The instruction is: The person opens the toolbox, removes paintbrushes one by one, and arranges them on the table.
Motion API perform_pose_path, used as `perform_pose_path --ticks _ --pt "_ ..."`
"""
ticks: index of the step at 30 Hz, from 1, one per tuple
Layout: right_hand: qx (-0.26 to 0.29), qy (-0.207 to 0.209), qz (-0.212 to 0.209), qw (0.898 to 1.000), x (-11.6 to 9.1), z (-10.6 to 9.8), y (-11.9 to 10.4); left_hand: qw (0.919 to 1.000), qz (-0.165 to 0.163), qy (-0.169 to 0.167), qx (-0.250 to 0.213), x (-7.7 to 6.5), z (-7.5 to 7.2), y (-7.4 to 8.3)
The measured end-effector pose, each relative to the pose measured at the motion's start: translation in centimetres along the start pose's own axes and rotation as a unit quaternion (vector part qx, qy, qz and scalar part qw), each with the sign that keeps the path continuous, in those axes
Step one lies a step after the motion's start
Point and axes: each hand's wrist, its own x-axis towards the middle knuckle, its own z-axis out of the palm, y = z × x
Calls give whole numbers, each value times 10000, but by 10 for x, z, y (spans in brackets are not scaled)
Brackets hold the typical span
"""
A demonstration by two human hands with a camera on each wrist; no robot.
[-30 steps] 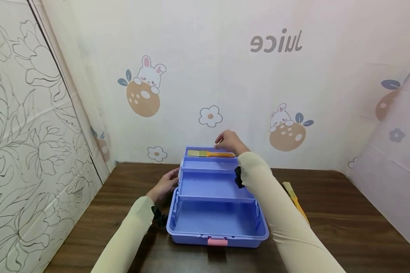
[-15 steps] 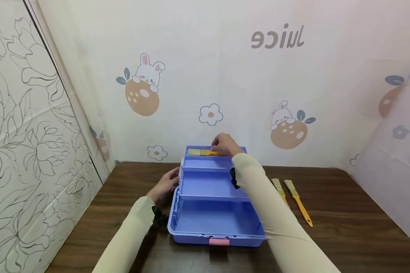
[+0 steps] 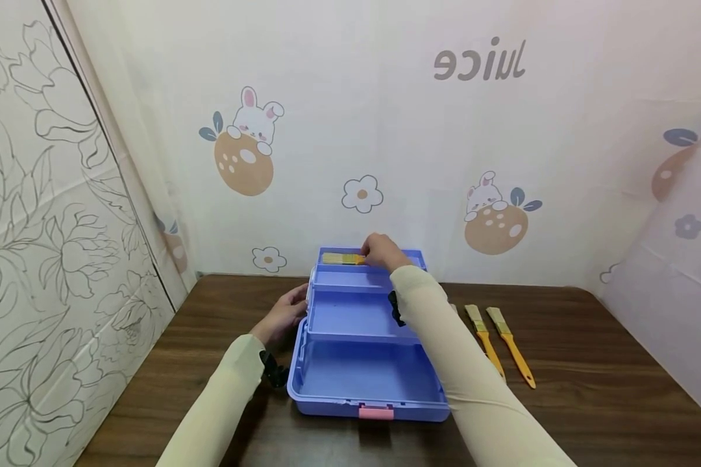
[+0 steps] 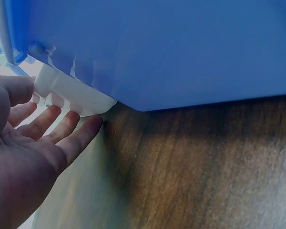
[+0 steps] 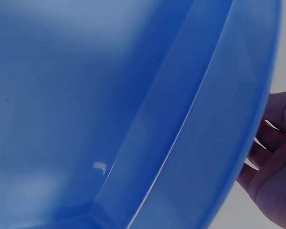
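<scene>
A periwinkle-blue tiered toolbox (image 3: 368, 410) stands unfolded on the table, with a pink latch on its front. In its top rear tray lies a paintbrush (image 3: 343, 259) with pale bristles and a yellow handle. My right hand (image 3: 382, 251) grips the handle from above, covering most of it; in the right wrist view, the blue tray wall hides the fingertips of my right hand (image 5: 276, 167). At the box's left side, my left hand (image 3: 284, 316) touches it. In the left wrist view, its relaxed fingers (image 4: 74, 143) rest against a white part (image 4: 76, 90).
Two yellow-handled paintbrushes (image 3: 483, 337) (image 3: 513, 353) lie on the brown wooden table (image 3: 590, 383) to the right. A third bristle tip shows beside my right forearm. Printed white cloth (image 3: 304, 130) hangs behind the table and along its sides.
My right hand has come down and slightly left from above the top tray onto the paintbrush handle. The forearm's shift uncovers more of the brushes on the right. My left hand stays put.
</scene>
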Motion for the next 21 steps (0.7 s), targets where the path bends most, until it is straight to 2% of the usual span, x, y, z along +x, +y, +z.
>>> perform_pose_path --ticks 6,12,21 --pt "-205 19 100 9997 2 4 -1 10000 52 -56 25 1 -1 -1" --pt "-181 22 138 9997 2 6 -2 9999 35 -50 138 1 -1 0" --pt "-190 25 146 9997 1 6 -3 10000 1 -42 32 0 0 1"
